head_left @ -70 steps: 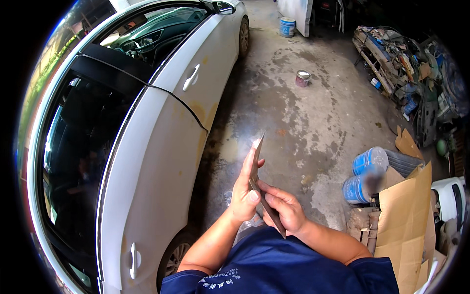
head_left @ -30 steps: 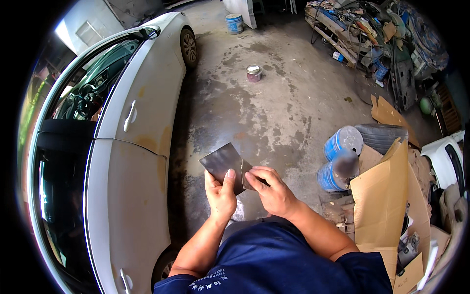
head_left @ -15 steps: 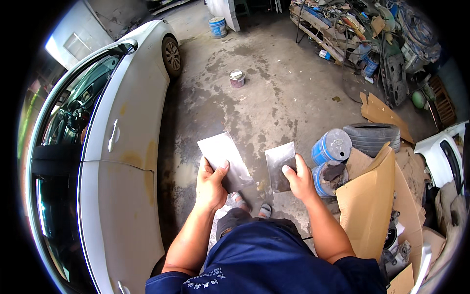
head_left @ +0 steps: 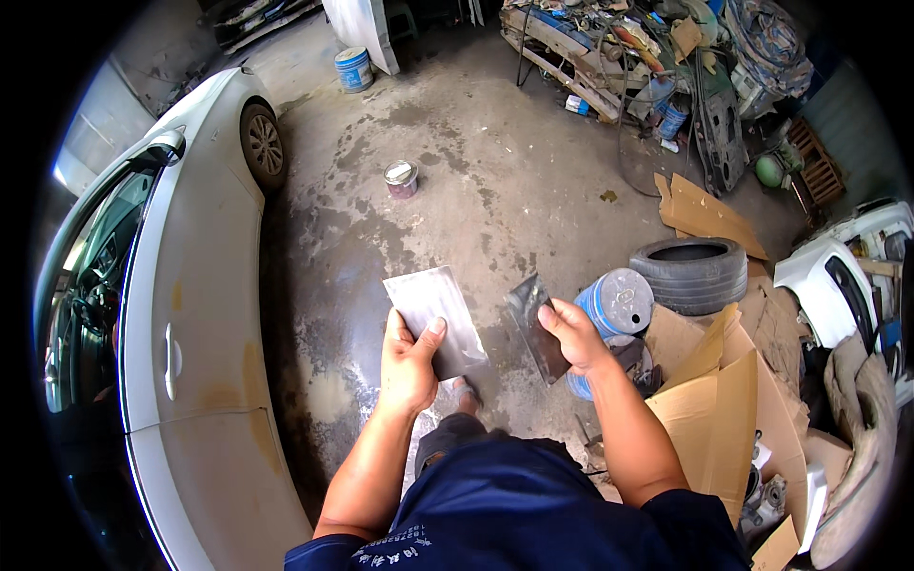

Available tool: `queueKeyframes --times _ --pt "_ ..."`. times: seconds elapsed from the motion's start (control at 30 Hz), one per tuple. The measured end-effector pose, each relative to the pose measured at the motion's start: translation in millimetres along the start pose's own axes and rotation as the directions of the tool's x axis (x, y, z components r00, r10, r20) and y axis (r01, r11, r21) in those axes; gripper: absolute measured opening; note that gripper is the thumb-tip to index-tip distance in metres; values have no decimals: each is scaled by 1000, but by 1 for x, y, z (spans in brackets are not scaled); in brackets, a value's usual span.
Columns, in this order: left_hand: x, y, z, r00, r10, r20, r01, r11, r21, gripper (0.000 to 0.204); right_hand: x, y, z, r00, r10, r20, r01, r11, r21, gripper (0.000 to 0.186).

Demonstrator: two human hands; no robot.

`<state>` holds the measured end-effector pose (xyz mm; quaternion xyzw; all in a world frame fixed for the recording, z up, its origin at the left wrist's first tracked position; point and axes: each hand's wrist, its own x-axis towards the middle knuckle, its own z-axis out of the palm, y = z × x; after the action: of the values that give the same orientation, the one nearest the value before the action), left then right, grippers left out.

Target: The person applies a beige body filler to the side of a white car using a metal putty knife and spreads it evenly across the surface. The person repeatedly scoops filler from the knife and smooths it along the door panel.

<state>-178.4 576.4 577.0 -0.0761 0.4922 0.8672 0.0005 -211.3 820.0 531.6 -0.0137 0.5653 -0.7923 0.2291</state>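
My left hand (head_left: 407,360) grips a flat grey metal plate (head_left: 434,316) by its lower edge, face up and shiny. My right hand (head_left: 571,333) holds a second, darker metal plate (head_left: 535,324) by its right side, tilted on edge. The two plates are apart, about a hand's width between them, over the stained concrete floor (head_left: 476,181). A white car (head_left: 190,324) with patches of filler on its door stands close to my left.
Blue and white cans (head_left: 619,303) and a tyre (head_left: 693,271) lie just right of my right hand. Cardboard sheets (head_left: 709,400) stand at the lower right. A small open tin (head_left: 401,178) and a blue bucket (head_left: 353,68) sit farther off. Scrap parts are piled at the back right.
The two plates were held together in both hands; they now sit apart, one in each hand. My view has swung from the car toward the floor ahead.
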Motion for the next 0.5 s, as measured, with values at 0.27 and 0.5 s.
queueKeyframes --times 0.27,0.5 --pt "116 16 -15 977 48 208 -170 761 626 22 111 -96 23 906 -317 -280 -120 441 -889 46" --pt "191 17 -17 999 -51 -16 53 984 172 26 145 -107 -16 943 -199 -267 -130 520 -844 39"
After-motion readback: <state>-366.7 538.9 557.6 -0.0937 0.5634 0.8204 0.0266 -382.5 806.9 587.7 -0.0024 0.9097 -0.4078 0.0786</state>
